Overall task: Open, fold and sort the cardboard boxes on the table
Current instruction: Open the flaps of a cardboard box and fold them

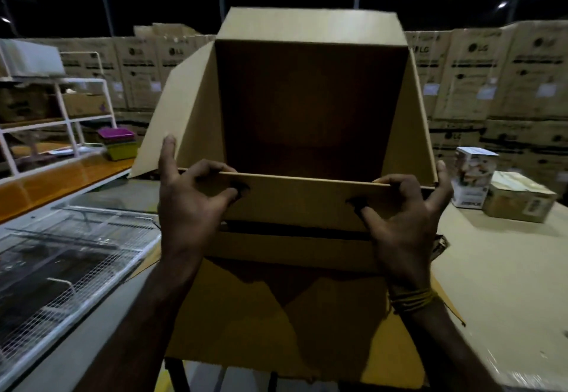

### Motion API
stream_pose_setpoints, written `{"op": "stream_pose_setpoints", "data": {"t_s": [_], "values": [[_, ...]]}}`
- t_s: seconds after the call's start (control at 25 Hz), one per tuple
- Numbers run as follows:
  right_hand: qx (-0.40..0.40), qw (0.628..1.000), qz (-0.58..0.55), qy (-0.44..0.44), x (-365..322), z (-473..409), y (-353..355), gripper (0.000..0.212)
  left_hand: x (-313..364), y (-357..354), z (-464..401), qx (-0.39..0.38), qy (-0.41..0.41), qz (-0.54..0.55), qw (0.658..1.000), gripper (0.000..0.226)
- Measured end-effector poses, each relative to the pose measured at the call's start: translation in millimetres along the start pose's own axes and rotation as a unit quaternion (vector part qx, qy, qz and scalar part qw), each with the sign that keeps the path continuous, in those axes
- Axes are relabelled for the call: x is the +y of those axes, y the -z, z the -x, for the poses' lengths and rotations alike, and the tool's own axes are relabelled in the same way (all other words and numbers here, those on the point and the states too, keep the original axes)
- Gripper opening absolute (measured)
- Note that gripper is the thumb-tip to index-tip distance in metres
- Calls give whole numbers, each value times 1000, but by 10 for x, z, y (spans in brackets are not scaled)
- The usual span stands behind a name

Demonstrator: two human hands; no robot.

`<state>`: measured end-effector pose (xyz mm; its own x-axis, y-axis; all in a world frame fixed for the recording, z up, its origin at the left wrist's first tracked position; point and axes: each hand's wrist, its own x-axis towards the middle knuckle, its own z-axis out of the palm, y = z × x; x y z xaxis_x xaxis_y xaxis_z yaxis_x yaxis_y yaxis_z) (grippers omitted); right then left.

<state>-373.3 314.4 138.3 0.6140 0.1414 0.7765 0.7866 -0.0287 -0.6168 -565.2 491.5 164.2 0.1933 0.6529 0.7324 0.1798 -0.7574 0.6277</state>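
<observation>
Open cardboard box (310,108) w/ mouth toward camera; L hand (190,207) & R hand (405,216) both clamped on near flap (301,197).

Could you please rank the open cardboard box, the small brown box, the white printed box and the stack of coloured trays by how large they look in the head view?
1. open cardboard box, by far, though it is nearest.
2. small brown box.
3. white printed box, close to the brown one.
4. stack of coloured trays.
</observation>
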Motion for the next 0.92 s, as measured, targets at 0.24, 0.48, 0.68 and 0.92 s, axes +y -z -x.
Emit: {"op": "stream_pose_setpoints", "data": {"t_s": [0.24, 0.48, 0.68, 0.92], "values": [[-94, 992, 75, -39, -238, -389, 66, 48, 130, 100, -441, -88, 45, -50, 994, 40], [-206, 959, 164, -108, -161, -561, 34, 54, 67, 19, -579, -183, 87, -107, 973, 48], [-291, 920, 202, -168, 80, -460, -22, 64, -156, -200, -455, -241, 105, -121, 957, 42], [-281, 923, 212, -153, 101, -622, -84, 53, -177, -214, -587, -249, 99, -80, 960, 33]]}}
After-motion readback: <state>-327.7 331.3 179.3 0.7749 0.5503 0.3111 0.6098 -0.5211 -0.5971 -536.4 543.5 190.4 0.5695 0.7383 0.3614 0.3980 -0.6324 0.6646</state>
